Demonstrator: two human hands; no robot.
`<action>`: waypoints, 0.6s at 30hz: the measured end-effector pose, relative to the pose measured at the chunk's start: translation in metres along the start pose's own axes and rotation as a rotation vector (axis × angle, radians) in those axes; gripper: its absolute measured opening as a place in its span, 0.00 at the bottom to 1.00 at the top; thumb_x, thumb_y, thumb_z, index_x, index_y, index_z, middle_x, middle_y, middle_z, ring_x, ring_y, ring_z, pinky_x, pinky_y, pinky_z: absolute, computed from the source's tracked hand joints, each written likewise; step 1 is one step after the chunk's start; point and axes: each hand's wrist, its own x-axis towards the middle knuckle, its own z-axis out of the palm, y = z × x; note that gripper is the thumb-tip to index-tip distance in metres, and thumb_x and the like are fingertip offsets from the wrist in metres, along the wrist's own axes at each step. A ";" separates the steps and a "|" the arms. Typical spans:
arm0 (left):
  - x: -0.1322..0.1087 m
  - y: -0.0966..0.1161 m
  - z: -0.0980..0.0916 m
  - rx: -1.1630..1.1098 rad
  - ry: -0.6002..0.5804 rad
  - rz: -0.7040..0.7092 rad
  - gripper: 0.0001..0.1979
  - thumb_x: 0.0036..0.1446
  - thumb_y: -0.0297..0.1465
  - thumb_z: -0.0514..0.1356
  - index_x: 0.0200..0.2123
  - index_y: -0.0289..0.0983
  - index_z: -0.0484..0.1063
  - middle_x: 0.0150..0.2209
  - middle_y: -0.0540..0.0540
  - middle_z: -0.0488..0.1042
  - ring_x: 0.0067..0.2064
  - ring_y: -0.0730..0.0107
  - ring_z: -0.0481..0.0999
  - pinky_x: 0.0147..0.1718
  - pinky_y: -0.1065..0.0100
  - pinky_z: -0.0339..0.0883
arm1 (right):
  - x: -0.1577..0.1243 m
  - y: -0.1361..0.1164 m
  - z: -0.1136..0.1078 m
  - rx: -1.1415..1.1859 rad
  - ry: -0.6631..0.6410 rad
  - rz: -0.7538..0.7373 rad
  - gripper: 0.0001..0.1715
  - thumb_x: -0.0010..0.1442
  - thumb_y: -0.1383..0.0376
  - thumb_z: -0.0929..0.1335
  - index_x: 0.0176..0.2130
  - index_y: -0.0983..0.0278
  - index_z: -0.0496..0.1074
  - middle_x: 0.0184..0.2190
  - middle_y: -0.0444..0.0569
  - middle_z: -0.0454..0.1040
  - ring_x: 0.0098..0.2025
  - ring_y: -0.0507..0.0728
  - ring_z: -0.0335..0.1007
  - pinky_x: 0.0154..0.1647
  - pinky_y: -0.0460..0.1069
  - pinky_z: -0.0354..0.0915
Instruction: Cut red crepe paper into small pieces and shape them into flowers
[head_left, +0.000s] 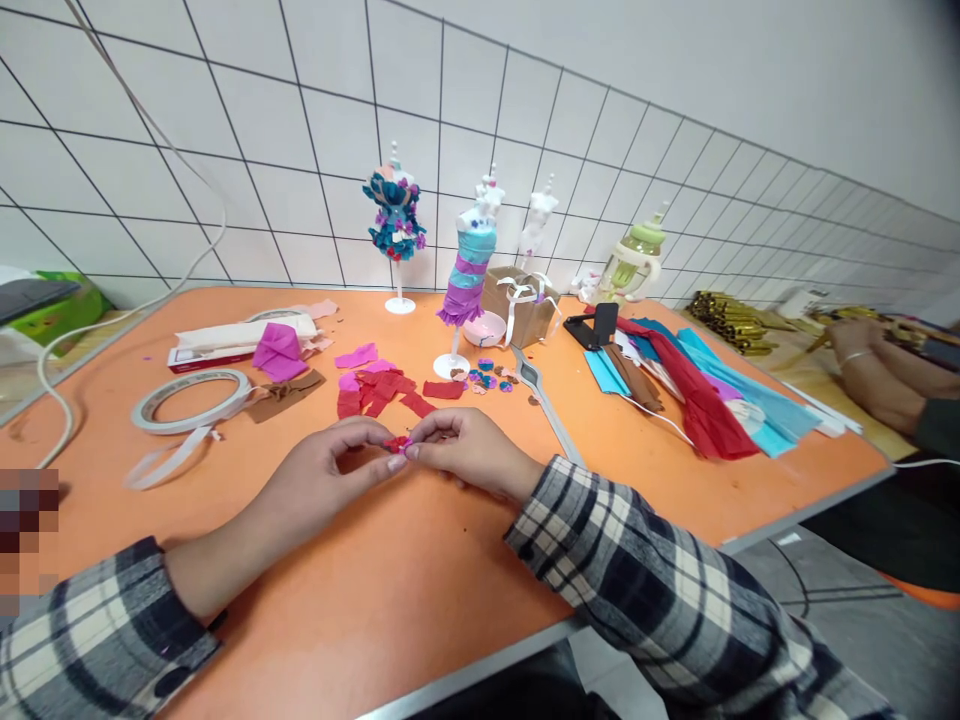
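Between my fingertips is a small red and magenta crepe paper piece (398, 444), pinched from both sides. My left hand (337, 465) closes thumb and finger on its left edge, and my right hand (469, 447) pinches its right edge. Fingers partly cover it, so its exact shape is hard to make out. Just beyond my hands lie red crepe paper strips (382, 388) and magenta scraps (357, 355). Small blue, purple and brown paper flowers (487, 377) are scattered at the foot of a mini dress form (472, 260) wrapped in turquoise and purple paper.
At left sit a tape roll (191, 402), a box (214, 358) and brown paper (285, 396). Behind stand another decorated dress form (395, 220), a cardboard box (529, 310) and a bottle (634, 262). Scissors (529, 372) and crepe sheets (697, 390) lie rightward. Another person's arm (874, 375) rests far right.
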 end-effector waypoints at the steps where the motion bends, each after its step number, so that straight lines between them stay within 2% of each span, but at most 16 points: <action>1: 0.000 -0.001 0.001 0.005 -0.014 0.012 0.20 0.51 0.51 0.64 0.31 0.40 0.78 0.36 0.45 0.81 0.39 0.57 0.80 0.41 0.62 0.72 | 0.000 0.001 0.000 0.012 -0.001 -0.002 0.07 0.56 0.66 0.75 0.33 0.65 0.74 0.23 0.37 0.68 0.20 0.43 0.58 0.18 0.40 0.56; 7: 0.000 -0.001 0.002 0.012 -0.040 0.047 0.18 0.53 0.50 0.63 0.28 0.41 0.77 0.34 0.46 0.81 0.37 0.59 0.79 0.41 0.63 0.73 | 0.001 0.007 -0.004 0.011 -0.059 -0.027 0.14 0.52 0.59 0.77 0.35 0.64 0.75 0.23 0.38 0.68 0.21 0.46 0.60 0.16 0.41 0.56; 12: -0.001 -0.007 -0.002 0.005 -0.088 0.080 0.15 0.54 0.47 0.63 0.29 0.41 0.76 0.33 0.47 0.80 0.37 0.59 0.79 0.41 0.63 0.73 | 0.001 0.004 -0.006 -0.049 -0.060 -0.027 0.06 0.56 0.65 0.73 0.33 0.65 0.74 0.23 0.38 0.68 0.22 0.46 0.60 0.22 0.42 0.57; 16: -0.001 -0.010 -0.004 -0.022 -0.084 0.051 0.17 0.55 0.47 0.63 0.39 0.41 0.78 0.40 0.44 0.82 0.44 0.55 0.80 0.46 0.62 0.72 | 0.003 0.003 -0.008 -0.177 -0.053 -0.098 0.03 0.55 0.71 0.72 0.30 0.66 0.74 0.24 0.38 0.70 0.26 0.46 0.63 0.29 0.43 0.59; 18: -0.001 -0.009 -0.004 -0.024 -0.097 0.034 0.18 0.55 0.48 0.63 0.40 0.41 0.79 0.42 0.43 0.83 0.45 0.54 0.81 0.47 0.61 0.72 | 0.004 0.004 -0.007 -0.240 -0.079 -0.117 0.02 0.55 0.72 0.72 0.30 0.67 0.74 0.25 0.39 0.71 0.28 0.47 0.65 0.31 0.43 0.59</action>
